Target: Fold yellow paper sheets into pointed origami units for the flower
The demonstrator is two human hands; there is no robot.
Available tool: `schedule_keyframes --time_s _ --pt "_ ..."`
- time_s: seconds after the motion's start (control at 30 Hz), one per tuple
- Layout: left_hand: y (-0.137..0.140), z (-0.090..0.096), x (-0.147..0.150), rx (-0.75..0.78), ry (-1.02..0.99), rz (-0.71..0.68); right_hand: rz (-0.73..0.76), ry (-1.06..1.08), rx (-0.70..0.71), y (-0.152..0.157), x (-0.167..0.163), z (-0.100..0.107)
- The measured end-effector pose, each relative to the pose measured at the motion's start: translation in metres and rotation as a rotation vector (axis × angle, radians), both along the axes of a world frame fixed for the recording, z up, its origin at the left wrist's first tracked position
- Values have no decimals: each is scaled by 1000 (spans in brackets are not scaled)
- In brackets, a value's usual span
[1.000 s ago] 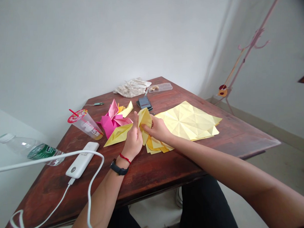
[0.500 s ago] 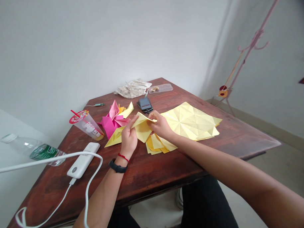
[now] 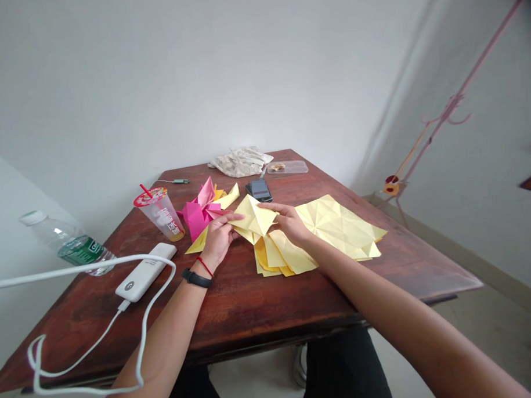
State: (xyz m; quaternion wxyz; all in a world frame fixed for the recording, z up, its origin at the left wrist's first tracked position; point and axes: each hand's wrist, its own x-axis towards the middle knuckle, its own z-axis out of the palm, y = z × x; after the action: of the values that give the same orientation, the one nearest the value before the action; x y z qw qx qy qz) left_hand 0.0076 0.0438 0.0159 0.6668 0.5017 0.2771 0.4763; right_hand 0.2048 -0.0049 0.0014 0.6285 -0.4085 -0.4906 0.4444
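Note:
Between my two hands, a folded piece of pale yellow paper (image 3: 254, 215) is raised just above the table. My left hand (image 3: 218, 238) pinches its left corner, thumb on top. On the right edge, my right hand (image 3: 289, 222) grips it between thumb and fingers, some of which are hidden behind the paper. Right under and beside my right hand lies a stack of yellow folded sheets (image 3: 285, 259). A large creased yellow sheet (image 3: 336, 225) spreads out to the right. Pink folded paper (image 3: 199, 216) sits just beyond my left hand.
A phone (image 3: 260, 190) lies behind the held paper. To the left stand a plastic cup (image 3: 164, 217) with a straw, a tilted-looking water bottle (image 3: 75, 246) and a white power bank (image 3: 146, 271) with its cable. A cloth bag (image 3: 240, 162) and clear tray (image 3: 288, 167) are at the back.
The yellow paper has turned and flattened, now showing a pointed, triangular face. My right hand has shifted from its upper edge to its right side. The view has moved slightly.

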Motion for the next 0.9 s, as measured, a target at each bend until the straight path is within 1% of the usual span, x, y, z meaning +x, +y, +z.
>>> schedule_keyframes --time_s 0.1,0.17,0.23,0.33,0.4,0.43,0.53,0.57,0.63,0.77,0.9 --pt "1 0 -2 -41 -15 -38 67 32 19 -1 5 -1" --pt "2 -2 -3 -56 -44 -44 77 9 32 -1 7 -2" --pt "3 -4 -4 -66 -81 -70 34 -71 19 -1 7 -3" --pt "3 -4 -5 -66 -106 -117 -98 -319 1 1 4 -7" --pt "1 -2 -4 -27 -48 -80 -171 -457 52 2 2 -10" --pt "-1 0 -4 9 3 -42 -181 -484 76 3 1 -11" --pt "-2 1 -2 155 144 71 -157 -474 103 2 -2 -11" --pt "-1 0 -1 198 168 86 -148 -464 102 1 -2 -10" --pt "2 -5 -1 249 193 70 -133 -448 102 -2 -4 -7" --pt "10 -14 -3 258 244 -9 -120 -442 80 -5 -8 -4" --pt "9 -13 -3 274 201 16 -169 -393 92 -2 -6 -6"
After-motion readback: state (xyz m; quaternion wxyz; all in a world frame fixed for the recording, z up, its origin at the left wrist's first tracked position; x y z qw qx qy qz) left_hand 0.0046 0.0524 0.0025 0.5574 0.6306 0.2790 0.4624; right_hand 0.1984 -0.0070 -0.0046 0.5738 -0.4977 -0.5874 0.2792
